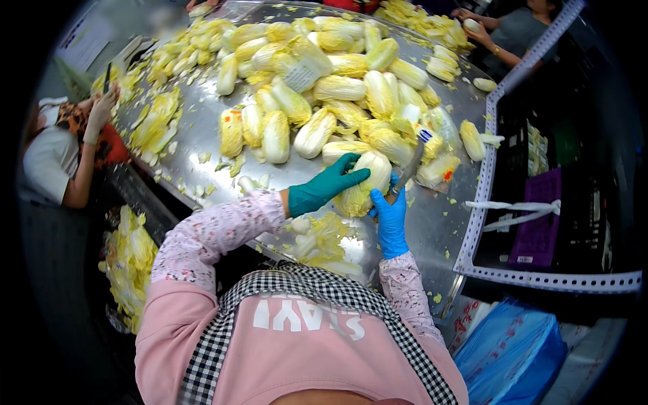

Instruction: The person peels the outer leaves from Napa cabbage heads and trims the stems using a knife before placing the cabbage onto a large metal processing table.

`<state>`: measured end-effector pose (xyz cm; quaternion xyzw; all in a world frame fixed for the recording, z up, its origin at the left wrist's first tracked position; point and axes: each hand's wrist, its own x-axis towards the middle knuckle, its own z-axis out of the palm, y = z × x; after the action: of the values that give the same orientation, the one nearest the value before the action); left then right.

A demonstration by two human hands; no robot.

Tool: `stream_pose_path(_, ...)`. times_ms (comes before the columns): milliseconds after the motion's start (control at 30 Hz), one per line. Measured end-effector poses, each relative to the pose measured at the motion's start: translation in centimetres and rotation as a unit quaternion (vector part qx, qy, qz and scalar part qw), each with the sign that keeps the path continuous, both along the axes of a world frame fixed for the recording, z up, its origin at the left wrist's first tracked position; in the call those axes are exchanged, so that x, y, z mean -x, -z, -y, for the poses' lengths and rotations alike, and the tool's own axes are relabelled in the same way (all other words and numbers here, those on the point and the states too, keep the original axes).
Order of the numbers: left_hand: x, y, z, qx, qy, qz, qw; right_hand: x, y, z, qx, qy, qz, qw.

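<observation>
My left hand [324,187], in a green rubber glove, holds a napa cabbage [373,179] from its left side, over the near part of the metal table [430,243]. In a blue glove, my right hand [392,217] grips the handle of a knife with a curved blade [414,161], just right of that cabbage; the blade points up and away from me. Beyond both hands lies a large pile of napa cabbages [339,88]. Loose cabbage leaves [324,240] lie on the table between my forearms.
A co-worker [55,157] is at the left edge, with a knife in a gloved hand; another person [516,35] holds a cabbage at the upper right. A white perforated metal frame [481,212] borders the right side. Cabbage leaves [129,263] fill a container at lower left.
</observation>
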<state>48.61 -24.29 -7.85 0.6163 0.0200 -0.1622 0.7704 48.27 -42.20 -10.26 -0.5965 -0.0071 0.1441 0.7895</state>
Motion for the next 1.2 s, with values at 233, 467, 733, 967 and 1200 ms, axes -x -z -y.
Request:
stream_pose_path(233,10.6,-9.4,-7.2,-0.122,-0.231,0.206,0.943,2.7,-6.7,-10.1,-0.150,-0.174,0.169,0.958)
stream_pose_path(467,22.7,-13.8,-15.7,0.027,-0.399,0.092,0.912,8.0,-10.2,-21.9,-0.254,-0.426,0.054,0.867)
stream_pose_path(733,39.8,-14.2,-22.4,-0.553,-0.601,0.068,0.573,18.9,-9.3,-33.7,-0.266,-0.657,-0.075,0.702)
stream_pose_path(967,45.5,-15.4,-19.0,-0.758,-0.608,0.076,0.221,25.7,-7.4,-38.4,-0.236,-0.654,-0.107,0.711)
stream_pose_path(1200,46.1,-11.7,-19.7,-0.178,-0.669,0.111,0.713,26.9,-9.1,-40.1,-0.196,-0.721,0.058,0.662)
